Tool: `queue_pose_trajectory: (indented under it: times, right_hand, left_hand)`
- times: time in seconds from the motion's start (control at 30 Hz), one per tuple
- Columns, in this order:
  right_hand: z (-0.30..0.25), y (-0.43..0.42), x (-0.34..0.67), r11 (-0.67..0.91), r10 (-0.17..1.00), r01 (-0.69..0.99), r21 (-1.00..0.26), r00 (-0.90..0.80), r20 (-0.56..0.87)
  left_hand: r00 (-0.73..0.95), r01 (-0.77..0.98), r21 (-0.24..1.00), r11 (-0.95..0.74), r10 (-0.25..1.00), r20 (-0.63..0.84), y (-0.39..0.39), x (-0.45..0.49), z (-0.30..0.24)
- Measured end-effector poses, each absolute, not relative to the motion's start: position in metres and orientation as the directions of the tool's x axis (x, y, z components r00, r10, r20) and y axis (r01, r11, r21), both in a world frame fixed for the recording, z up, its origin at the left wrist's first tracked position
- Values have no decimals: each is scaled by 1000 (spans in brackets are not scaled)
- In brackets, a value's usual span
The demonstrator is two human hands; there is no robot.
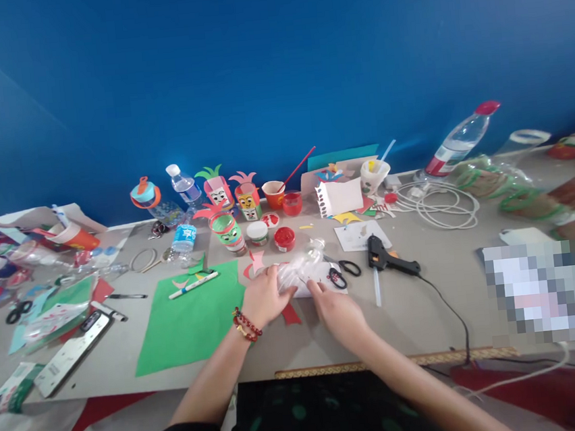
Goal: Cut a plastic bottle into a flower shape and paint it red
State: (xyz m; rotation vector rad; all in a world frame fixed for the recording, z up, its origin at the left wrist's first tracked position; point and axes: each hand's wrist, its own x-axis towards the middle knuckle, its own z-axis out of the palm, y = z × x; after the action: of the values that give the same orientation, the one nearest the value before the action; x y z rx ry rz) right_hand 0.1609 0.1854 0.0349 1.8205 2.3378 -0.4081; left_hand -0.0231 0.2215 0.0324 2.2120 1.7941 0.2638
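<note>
My left hand (265, 297), with a red bead bracelet at the wrist, is closed on a clear plastic bottle (300, 267) that lies on its side on the grey table (419, 318). My right hand (334, 309) pinches the same bottle from the near right side, over a white sheet with a red paper scrap under it. A green paper sheet (190, 320) with a white marker (192, 285) on it lies just left of my left hand. Black scissors (341, 272) sit just right of the bottle.
A black glue gun (388, 258) with its cord lies to the right. Decorated paper-cup figures (235, 197), red paint pots (284, 237), water bottles (186, 188) and a coiled white cable (442, 204) stand toward the blue wall. Craft scraps and a ruler (71, 351) crowd the left.
</note>
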Motion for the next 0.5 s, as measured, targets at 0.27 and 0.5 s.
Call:
queue_pose_trajectory:
  times: [0.27, 0.5]
  right_hand:
    - [25, 175, 174, 196, 931, 966, -167, -237, -279]
    - [23, 168, 186, 195, 940, 928, -317, -269, -209]
  left_hand:
    - [179, 934, 324, -148, 981, -68, 225, -33, 35]
    - [196, 874, 458, -158, 980, -34, 222, -49, 34]
